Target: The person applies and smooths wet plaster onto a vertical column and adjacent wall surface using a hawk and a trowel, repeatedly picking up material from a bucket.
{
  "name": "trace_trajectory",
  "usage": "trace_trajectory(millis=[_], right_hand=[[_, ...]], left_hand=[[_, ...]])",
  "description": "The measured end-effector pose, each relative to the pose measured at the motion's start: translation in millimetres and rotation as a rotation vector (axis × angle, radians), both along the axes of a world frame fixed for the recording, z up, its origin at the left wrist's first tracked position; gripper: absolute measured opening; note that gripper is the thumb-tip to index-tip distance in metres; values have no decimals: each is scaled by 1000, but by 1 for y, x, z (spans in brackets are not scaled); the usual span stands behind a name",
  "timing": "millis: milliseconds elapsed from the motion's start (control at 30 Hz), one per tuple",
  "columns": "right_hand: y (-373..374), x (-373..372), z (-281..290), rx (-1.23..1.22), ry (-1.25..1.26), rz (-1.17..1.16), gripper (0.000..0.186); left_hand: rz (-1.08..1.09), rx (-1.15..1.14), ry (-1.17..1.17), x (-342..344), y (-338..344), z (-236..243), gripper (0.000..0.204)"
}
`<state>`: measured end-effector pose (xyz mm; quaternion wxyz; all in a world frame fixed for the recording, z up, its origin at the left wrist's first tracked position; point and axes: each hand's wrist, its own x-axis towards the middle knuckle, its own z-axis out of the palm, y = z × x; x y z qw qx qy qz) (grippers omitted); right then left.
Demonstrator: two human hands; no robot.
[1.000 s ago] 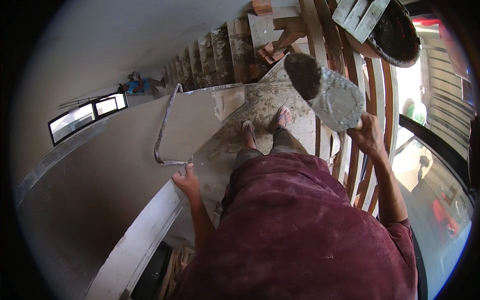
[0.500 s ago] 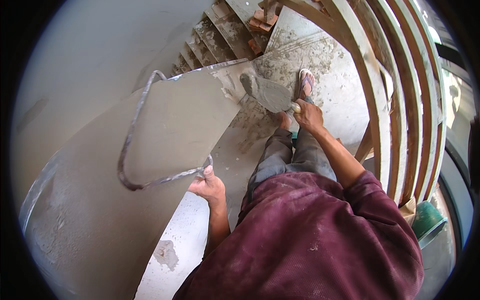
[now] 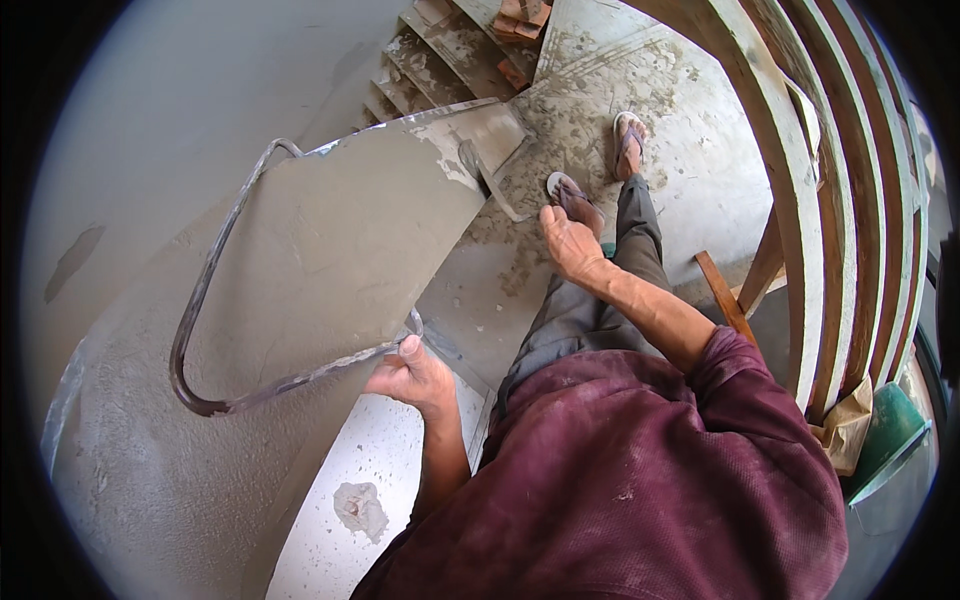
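Observation:
My right hand [image 3: 572, 245] is closed around the handle of a trowel, which its fingers hide. The trowel [image 3: 482, 172] appears turned nearly edge-on, its bent neck showing, at the right end of a broad surface of smooth grey mortar [image 3: 340, 230]. A bent metal rod [image 3: 200, 300] loops round the left side of that surface. At the rod's near end is my left hand [image 3: 415, 380], thumb up against it and the other fingers partly hidden below the surface's edge. Whether those fingers grip anything is not visible.
Narrow steps [image 3: 430, 65] with broken bricks [image 3: 522, 18] lie at the far side. Curved wooden bars [image 3: 790, 200] rise on the right, beside a green bucket [image 3: 885, 440]. A white speckled surface [image 3: 400, 470] bears a mortar blob. My feet stand on a mortar-stained floor [image 3: 680, 200].
The trowel, flat and mortar-laden before, has tipped onto its edge as my right hand moved left and nearer. The rod's loop appears farther left and nearer. One foot has shifted.

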<state>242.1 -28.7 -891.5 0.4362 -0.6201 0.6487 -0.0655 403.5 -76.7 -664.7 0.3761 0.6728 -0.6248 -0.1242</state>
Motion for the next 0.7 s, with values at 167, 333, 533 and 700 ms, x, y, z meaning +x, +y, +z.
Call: trace_trajectory(millis=[167, 333, 533, 700], right_hand=[[4, 11, 50, 27, 3, 49, 22], [26, -35, 106, 106, -98, 111, 31], [1, -59, 44, 159, -373, -144, 36], [-62, -19, 8, 152, -352, -54, 39]], left_hand=[[-11, -11, -39, 5, 0, -4, 106], [60, 14, -31, 2, 5, -5, 102], [17, 17, -20, 10, 9, -8, 99], [-11, 44, 11, 5, 5, -2, 98]])
